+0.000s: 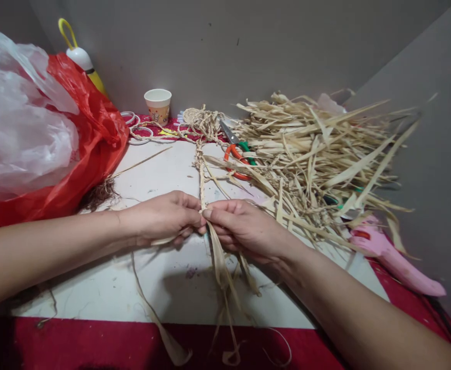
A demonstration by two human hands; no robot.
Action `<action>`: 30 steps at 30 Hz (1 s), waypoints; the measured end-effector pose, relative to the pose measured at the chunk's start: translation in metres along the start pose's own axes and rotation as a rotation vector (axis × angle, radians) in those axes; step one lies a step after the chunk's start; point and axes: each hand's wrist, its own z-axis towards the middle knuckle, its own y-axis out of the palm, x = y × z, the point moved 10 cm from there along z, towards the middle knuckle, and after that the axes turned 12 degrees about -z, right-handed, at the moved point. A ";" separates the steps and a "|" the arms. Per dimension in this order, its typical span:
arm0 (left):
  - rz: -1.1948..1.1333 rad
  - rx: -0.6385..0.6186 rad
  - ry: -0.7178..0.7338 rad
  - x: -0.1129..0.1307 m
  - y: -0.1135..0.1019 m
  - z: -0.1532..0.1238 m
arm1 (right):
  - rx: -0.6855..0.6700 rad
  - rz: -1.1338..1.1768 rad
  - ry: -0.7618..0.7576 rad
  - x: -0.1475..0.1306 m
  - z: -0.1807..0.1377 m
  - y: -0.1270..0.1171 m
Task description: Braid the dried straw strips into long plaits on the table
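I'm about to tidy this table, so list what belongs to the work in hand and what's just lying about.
In the work, it seems:
braid, pinched by left hand and right hand
pile of dry strips
scissors, probably

Apparently just lying about:
paper cup
red bag
whitish plastic bag
yellow-and-white bottle
pink object

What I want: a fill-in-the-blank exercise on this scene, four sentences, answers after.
The left hand and right hand pinch the plaited cord; the ____ one is nearer the pile of dry leaves.
The scissors have orange and ____ handles.
In the picture, the paper cup stands to the ____ of the scissors.
The bottle behind the red bag has a ____ loop.
Missing words: right; green; left; yellow.
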 end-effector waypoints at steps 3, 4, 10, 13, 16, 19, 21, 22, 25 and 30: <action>0.086 0.021 -0.021 -0.001 -0.002 -0.003 | 0.003 -0.040 -0.008 0.001 0.000 -0.001; 0.099 0.019 -0.011 0.000 -0.003 -0.004 | 0.007 -0.055 -0.008 0.002 0.000 -0.001; 0.295 0.038 0.131 0.015 -0.013 -0.002 | 0.005 -0.121 0.003 0.005 0.001 -0.003; 0.368 0.062 0.178 0.021 -0.015 -0.002 | 0.009 -0.145 0.024 0.005 0.000 -0.004; 0.312 0.069 0.161 0.021 -0.015 -0.002 | 0.016 -0.177 0.025 0.003 0.000 -0.006; 0.233 0.024 0.102 0.016 -0.012 0.000 | 0.010 -0.203 0.010 0.003 0.000 -0.006; 0.181 -0.004 0.053 0.011 -0.010 0.000 | 0.009 -0.224 0.009 0.004 0.000 -0.008; 0.158 -0.010 0.032 0.009 -0.010 0.000 | 0.007 -0.233 0.008 0.005 0.000 -0.008; 0.128 -0.029 -0.007 0.006 -0.011 0.001 | -0.001 -0.274 -0.005 0.004 -0.001 -0.009; 0.058 -0.098 -0.075 -0.001 -0.009 0.003 | 0.056 -0.471 -0.051 -0.004 -0.002 -0.013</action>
